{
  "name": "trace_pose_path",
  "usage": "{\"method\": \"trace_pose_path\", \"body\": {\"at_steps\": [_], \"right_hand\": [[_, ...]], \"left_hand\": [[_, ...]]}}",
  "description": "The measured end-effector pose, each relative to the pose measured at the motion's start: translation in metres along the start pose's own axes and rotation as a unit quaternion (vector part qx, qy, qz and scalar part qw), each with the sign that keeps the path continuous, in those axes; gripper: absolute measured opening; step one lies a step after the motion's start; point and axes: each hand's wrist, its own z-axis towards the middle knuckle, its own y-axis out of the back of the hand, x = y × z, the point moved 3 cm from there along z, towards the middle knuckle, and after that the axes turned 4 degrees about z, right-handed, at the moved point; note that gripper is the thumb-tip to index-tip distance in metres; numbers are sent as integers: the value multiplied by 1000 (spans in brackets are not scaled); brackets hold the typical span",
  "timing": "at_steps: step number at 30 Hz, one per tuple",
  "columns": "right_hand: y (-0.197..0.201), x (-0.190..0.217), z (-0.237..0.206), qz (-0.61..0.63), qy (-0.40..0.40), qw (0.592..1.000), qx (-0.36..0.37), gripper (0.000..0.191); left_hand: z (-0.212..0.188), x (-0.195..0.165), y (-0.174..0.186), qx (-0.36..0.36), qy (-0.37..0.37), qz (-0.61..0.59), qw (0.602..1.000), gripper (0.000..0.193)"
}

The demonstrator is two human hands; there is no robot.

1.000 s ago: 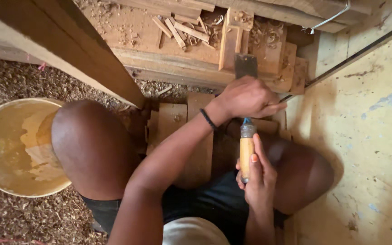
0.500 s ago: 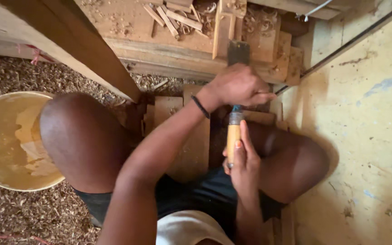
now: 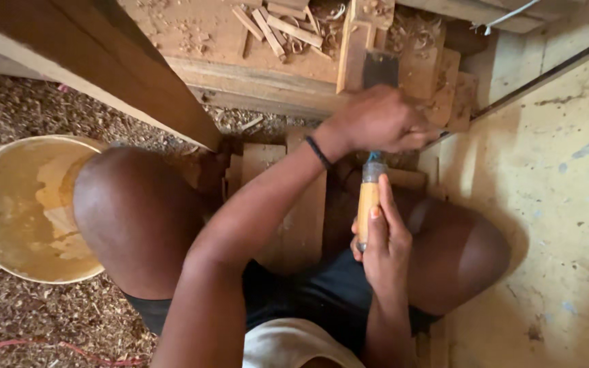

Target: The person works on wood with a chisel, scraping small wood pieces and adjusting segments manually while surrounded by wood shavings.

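At centre frame, the right hand (image 3: 384,249) grips a yellow wooden-handled chisel (image 3: 368,204); the left hand (image 3: 381,123) closes over its shaft. Shavings already litter the upper boards (image 3: 253,48).

Upper frame: rough, matt wooden offcuts (image 3: 288,27) and a dull grey metal blade (image 3: 380,68). The chisel handle (image 3: 367,204) at centre is smooth, slightly glossy wood. Lower left: coarse sawdust (image 3: 35,320).

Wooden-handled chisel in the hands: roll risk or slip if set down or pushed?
The chisel probably rolls little: its wide flat blade near should stop the rounded handle. Likely stiff, blade-heavy. The smooth handle may slip in the right hand; the left hand steadies the shaft.
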Motion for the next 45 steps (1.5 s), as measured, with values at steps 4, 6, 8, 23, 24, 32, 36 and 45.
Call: {"method": "trace_pose_path", "body": {"at_steps": [4,6,8,23,24,32,36,45], "right_hand": [[-9,5,28,35,3,999,2,53],[-7,6,37,26,-10,1000,-12,53],[-12,3,35,42,-11,999,-1,53],[15,-18,45,342,54,937,57,73],[18,-17,42,339,70,937,42,74],[51,-5,1,174,51,983,3,66],[57,-3,-10,119,19,993,8,64],[59,1,-10,136,13,991,16,70]], "left_hand": [[13,25,3,16,19,68,997,31],[22,31,9,-40,-42,41,997,23],[21,36,8,-12,6,137,990,37],[39,-28,6,-32,-82,56,995,44],[43,-32,4,-43,-83,35,995,41],[33,-59,-4,-11,-67,45,997,45],[13,-63,-2,-8,-47,32,998,50],[3,-71,4,-107,-54,34,992,47]]}}
